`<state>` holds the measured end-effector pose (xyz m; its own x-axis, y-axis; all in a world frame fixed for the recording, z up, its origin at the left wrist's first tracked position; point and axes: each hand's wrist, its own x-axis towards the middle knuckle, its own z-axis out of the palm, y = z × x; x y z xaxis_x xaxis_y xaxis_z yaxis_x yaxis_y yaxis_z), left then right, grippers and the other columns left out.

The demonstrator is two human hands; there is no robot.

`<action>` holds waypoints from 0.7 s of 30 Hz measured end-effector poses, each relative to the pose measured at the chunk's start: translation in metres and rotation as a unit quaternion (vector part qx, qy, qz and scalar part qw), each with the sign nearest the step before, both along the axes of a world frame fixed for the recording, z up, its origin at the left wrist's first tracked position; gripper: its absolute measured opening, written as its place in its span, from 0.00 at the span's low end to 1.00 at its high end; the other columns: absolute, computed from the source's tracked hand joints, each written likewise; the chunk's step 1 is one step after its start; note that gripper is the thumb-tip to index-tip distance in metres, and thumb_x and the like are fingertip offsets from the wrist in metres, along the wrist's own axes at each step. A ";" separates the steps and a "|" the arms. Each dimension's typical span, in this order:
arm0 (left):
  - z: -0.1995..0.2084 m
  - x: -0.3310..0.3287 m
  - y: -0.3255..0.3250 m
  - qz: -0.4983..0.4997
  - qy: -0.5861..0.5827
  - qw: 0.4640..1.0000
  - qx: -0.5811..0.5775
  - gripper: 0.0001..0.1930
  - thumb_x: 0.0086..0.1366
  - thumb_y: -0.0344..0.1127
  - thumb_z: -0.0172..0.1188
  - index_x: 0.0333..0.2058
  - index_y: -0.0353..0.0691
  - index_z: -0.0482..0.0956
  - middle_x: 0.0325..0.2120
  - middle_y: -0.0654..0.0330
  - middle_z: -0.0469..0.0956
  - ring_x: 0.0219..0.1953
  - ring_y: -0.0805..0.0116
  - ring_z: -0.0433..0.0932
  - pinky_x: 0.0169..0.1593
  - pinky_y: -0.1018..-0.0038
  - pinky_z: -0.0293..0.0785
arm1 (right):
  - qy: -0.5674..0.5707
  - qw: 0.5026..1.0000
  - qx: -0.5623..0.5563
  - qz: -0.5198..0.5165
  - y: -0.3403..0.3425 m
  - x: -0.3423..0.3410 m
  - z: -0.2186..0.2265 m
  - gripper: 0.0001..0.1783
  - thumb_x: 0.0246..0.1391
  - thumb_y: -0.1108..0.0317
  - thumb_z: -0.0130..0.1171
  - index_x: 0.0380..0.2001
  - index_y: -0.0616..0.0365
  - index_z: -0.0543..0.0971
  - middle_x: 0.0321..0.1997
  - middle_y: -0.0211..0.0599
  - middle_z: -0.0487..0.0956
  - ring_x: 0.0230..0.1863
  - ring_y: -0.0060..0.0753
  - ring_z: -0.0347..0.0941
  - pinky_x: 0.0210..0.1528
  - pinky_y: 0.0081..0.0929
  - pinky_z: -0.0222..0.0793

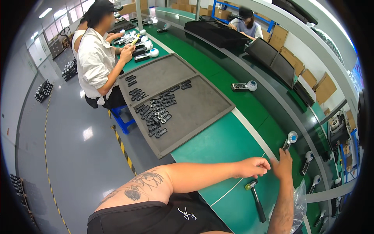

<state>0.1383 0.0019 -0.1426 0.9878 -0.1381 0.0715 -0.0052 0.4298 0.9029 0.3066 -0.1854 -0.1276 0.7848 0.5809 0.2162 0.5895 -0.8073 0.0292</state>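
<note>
My left hand [254, 167] hovers over the green bench [218, 146], its fingers loosely curled with nothing visible in them. To its right, my right hand [283, 165] reaches onto the green conveyor, its fingertips closed at the lower end of a handheld device [290, 139] with a round white head, a blue centre and a dark handle. My palm and fingers partly hide that handle. Below my left hand lies a mallet [257, 201] with a yellow-green head and black grip. Clear plastic film [299, 202] sits beside my right forearm.
A dark tray [212, 113] with several small black parts [157, 111] lies left of the conveyor [259, 113]. More white-headed devices [244, 86] rest along the belt. A person in a white shirt [93, 58] sits at the tray's far side; another person [249, 27] works across the line.
</note>
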 end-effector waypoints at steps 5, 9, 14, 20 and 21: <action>-0.001 -0.002 0.009 0.084 -0.008 0.996 0.017 0.07 0.71 0.31 0.59 0.45 0.40 0.80 0.37 0.63 0.79 0.38 0.74 0.75 0.41 0.76 0.74 | 0.257 0.963 0.070 0.029 -0.014 -0.136 0.070 0.24 0.43 0.69 0.77 0.45 0.63 0.80 0.43 0.45 0.83 0.42 0.49 0.80 0.49 0.39 0.77; 0.003 -0.003 0.004 0.123 -0.042 0.986 0.101 0.05 0.69 0.30 0.60 0.41 0.39 0.80 0.35 0.62 0.79 0.36 0.72 0.76 0.40 0.75 0.74 | 0.252 0.960 0.116 0.032 -0.035 -0.165 0.040 0.20 0.44 0.73 0.76 0.41 0.63 0.80 0.40 0.44 0.82 0.39 0.45 0.78 0.46 0.38 0.76; 0.003 -0.017 -0.010 0.111 -0.130 0.948 0.268 0.05 0.66 0.29 0.61 0.40 0.38 0.80 0.34 0.59 0.80 0.35 0.67 0.77 0.39 0.72 0.75 | 0.287 0.944 0.162 0.001 -0.041 -0.167 0.024 0.16 0.47 0.76 0.72 0.40 0.63 0.79 0.38 0.43 0.81 0.36 0.43 0.76 0.43 0.37 0.73; 0.003 -0.021 -0.015 0.144 -0.195 0.913 0.328 0.08 0.65 0.30 0.63 0.42 0.38 0.80 0.37 0.56 0.81 0.38 0.61 0.78 0.44 0.66 0.77 | 0.225 0.953 0.198 0.049 -0.045 -0.170 0.016 0.12 0.56 0.76 0.64 0.43 0.63 0.79 0.37 0.42 0.79 0.33 0.42 0.72 0.41 0.36 0.71; 0.004 -0.021 -0.016 0.166 -0.217 0.899 0.341 0.09 0.65 0.30 0.64 0.43 0.38 0.80 0.38 0.56 0.81 0.38 0.60 0.78 0.45 0.65 0.77 | 0.186 0.957 0.215 0.063 -0.046 -0.169 0.015 0.11 0.57 0.76 0.63 0.44 0.63 0.79 0.36 0.42 0.79 0.33 0.41 0.72 0.41 0.36 0.71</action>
